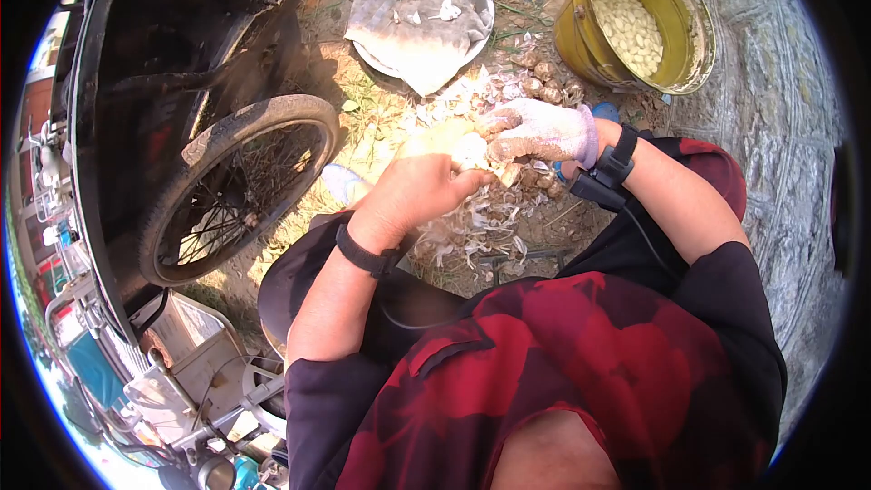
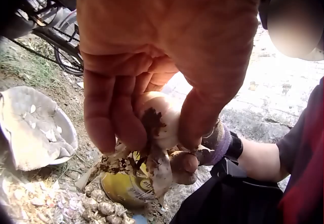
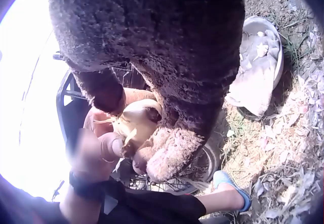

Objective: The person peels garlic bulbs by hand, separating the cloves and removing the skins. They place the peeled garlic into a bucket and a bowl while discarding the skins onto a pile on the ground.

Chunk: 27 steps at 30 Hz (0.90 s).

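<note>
A pale garlic bulb [image 2: 164,116] with brown, torn outer skin is between the two hands, seen closely in the left wrist view. The bare left hand [image 1: 419,191] grips it with thumb and curled fingers. On the right hand [image 1: 544,132] is a dirty whitish glove; its fingers pinch at the bulb from the other side, around the bulb [image 3: 139,120] in the right wrist view. Loose brown skin [image 2: 158,171] hangs below the bulb. The gloved fingertips partly hide the bulb in the head view.
Peeled cloves fill part of a yellow bucket [image 1: 572,41] at the upper right. A cloth-covered basin [image 1: 485,14] holds several cloves. Unpeeled bulbs [image 1: 549,82] and papery skins [image 1: 472,227] lie on the ground. A wheel [image 1: 318,109] stands at the left.
</note>
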### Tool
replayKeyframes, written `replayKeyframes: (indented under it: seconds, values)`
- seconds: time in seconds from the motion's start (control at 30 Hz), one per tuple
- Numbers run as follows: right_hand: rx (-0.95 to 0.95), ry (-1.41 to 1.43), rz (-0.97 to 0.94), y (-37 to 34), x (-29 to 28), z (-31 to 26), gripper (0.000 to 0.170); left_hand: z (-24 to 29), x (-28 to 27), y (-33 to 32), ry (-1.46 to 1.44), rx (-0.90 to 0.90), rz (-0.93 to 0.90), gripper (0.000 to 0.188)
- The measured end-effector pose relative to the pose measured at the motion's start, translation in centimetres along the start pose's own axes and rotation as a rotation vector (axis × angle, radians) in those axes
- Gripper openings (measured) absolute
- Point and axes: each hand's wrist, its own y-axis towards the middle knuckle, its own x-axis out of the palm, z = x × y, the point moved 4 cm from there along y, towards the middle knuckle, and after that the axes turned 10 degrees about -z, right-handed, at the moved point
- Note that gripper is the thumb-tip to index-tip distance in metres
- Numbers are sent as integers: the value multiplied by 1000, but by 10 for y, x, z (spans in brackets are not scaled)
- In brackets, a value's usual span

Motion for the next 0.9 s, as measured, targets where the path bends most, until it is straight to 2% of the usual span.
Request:
replayKeyframes:
  seconds: [0.1,0.17,0.2,0.27,0.3,0.37,0.4,0.5,0.53,0.57,0.7,0.73,0.77,0.8,0.9]
  values:
    - [-41,-58,22,0,9,-8,31,0,2,1,2,-40,-44,45]
    - [-131,38,90,1,16,-13,31,-3,8,7,-35,156,67,55]
    - [-131,38,90,2,18,-16,31,-7,13,10,-35,156,67,55]
    - [-90,-318,142,4,19,-23,32,-5,15,13,53,326,214,47]
    - [-91,-318,143,5,21,-25,32,-4,15,13,54,326,214,47]
    - [67,-424,195,5,21,-22,32,-2,15,12,55,272,216,43]
    - [68,-423,196,6,19,-17,32,2,13,10,56,273,215,43]
    - [2,-311,173,9,17,-2,31,6,11,9,19,182,137,42]
    - [-42,-237,170,9,18,-3,31,2,13,11,-15,159,119,31]
    - [-86,-163,166,9,17,-4,31,-1,14,13,-50,136,101,40]
    - [-181,-153,98,3,11,-5,32,-1,12,11,-32,175,156,42]
    - [-122,-84,52,2,11,-1,33,3,9,8,-69,175,123,35]
    - [-64,-17,4,2,11,2,34,5,7,6,-106,174,90,44]
    - [-42,-165,43,2,9,-1,32,4,9,7,-108,173,91,44]
    - [8,-189,78,6,15,-5,30,-1,15,12,-71,215,117,43]
